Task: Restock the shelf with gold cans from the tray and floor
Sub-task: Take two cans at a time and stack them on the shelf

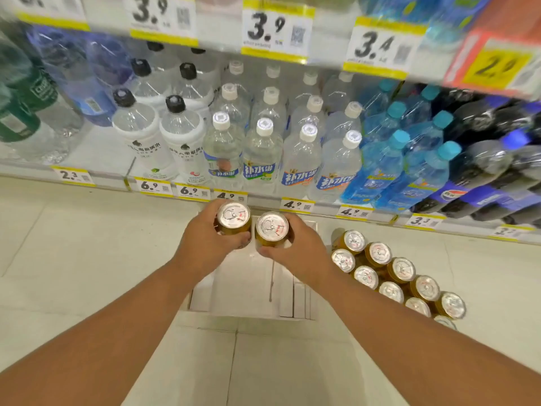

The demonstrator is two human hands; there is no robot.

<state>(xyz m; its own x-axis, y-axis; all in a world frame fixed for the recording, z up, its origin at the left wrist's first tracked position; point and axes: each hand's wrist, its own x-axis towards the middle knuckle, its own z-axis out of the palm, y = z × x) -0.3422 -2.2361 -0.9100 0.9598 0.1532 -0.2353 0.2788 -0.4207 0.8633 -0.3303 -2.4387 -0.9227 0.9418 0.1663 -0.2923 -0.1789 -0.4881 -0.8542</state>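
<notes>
Head view: both hands raised before the shelf [263, 200]
Left hand [205, 244]: fingers curled round an upright gold can [233, 218]
Right hand [298, 250]: grips a second can [271, 230] — just beside the first
Tray [251, 288]: white, below the hands
Floor cans [401, 276]: clustered right of the tray — upright

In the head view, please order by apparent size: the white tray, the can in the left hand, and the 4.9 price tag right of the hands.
1. White tray, clearly largest.
2. Can in the left hand.
3. 4.9 tag, which sits farther away, so this rank is unsure.
</notes>
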